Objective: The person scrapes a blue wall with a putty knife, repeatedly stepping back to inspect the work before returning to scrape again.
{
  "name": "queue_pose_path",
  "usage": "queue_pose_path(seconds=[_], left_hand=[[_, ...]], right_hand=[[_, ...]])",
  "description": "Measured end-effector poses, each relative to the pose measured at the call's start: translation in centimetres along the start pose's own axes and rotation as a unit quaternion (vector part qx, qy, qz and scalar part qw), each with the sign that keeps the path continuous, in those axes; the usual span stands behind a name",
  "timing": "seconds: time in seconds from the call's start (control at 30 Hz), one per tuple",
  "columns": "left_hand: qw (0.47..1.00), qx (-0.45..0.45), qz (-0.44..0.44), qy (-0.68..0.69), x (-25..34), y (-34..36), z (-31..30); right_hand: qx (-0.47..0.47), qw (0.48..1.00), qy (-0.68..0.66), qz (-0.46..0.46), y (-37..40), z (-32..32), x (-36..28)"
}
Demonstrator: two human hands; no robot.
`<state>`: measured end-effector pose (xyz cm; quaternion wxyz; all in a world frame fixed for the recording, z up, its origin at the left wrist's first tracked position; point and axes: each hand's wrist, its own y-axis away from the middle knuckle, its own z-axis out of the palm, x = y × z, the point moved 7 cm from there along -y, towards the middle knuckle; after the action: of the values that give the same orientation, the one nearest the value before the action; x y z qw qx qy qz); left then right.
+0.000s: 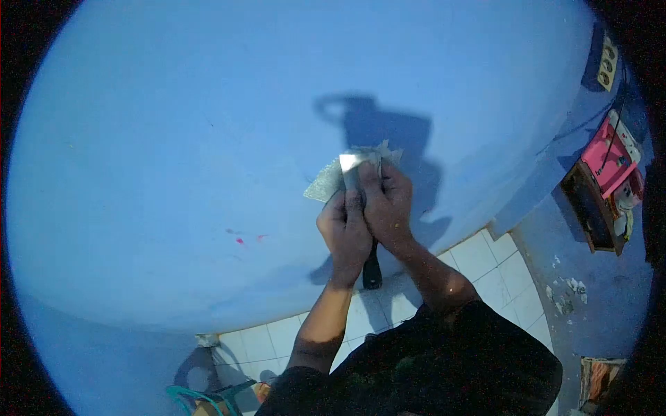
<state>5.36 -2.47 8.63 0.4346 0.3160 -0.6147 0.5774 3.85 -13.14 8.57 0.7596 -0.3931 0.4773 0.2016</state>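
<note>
Both of my hands are raised together in front of the blue wall (pixel 208 139). My left hand (pixel 343 232) is closed around a putty knife, whose shiny metal blade (pixel 349 162) stands up above the fingers. Pressed close beside it, my right hand (pixel 390 204) is closed with its thumb up along the tool. Behind the fingers spreads a wide, pale grey piece (pixel 322 182) with a rough surface and ragged top edge. A black handle (pixel 372 270) sticks out below the hands. Which hand grips this handle I cannot tell.
Small pink marks (pixel 240 240) dot the wall at lower left. White floor tiles (pixel 496 260) run below. To the right are a power strip (pixel 608 64), a pink container (pixel 610 159) and a wooden shelf (pixel 590 215). A green plastic item (pixel 182 393) stands at bottom left.
</note>
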Motion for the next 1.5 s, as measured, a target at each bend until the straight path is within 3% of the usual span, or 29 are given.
queue_pose_path(seconds=[0.1, 0.23, 0.4, 0.53, 0.6, 0.8, 0.97, 1.17, 1.43, 1.5], left_hand=[[0.999, 0.009, -0.036, -0.035, -1.0, 0.1, -0.3], [0.999, 0.002, -0.045, 0.022, -0.5, -0.2, 0.0], [1.0, 0.011, -0.025, -0.003, -0.6, -0.3, -0.2], [0.999, 0.01, -0.047, 0.004, -0.9, 0.4, -0.1], [0.999, 0.016, -0.049, -0.013, -0.8, 0.2, -0.1], [0.999, 0.009, -0.05, 0.017, -0.1, -0.3, 0.4], [0.996, 0.007, -0.066, 0.063, 0.1, -0.7, 0.5], [0.997, 0.046, 0.027, -0.05, 1.0, -0.6, 0.6], [0.999, 0.042, -0.003, -0.007, 0.3, -1.1, 0.6], [0.998, 0.055, -0.005, 0.003, 0.9, -1.7, 0.7]], right_hand=[[0.043, 0.996, -0.058, -0.049, 0.4, 0.2, -0.4], [-0.018, 0.999, 0.019, -0.039, -0.1, 0.1, -0.6], [-0.004, 0.999, -0.022, -0.033, -0.2, 0.3, -2.8], [-0.013, 1.0, 0.007, -0.002, 0.0, 0.0, 0.1], [0.015, 0.998, -0.046, -0.032, 0.3, 0.2, 0.3], [0.017, 0.999, 0.024, -0.04, -0.1, -0.3, -1.5], [0.008, 0.999, -0.032, -0.019, -0.2, -0.2, -1.4], [-0.017, 0.999, -0.04, -0.022, -0.5, -0.2, -0.9], [0.004, 0.999, -0.021, -0.028, -0.3, -0.3, -2.2], [-0.028, 0.999, 0.004, -0.045, -0.9, 0.0, -2.8]])
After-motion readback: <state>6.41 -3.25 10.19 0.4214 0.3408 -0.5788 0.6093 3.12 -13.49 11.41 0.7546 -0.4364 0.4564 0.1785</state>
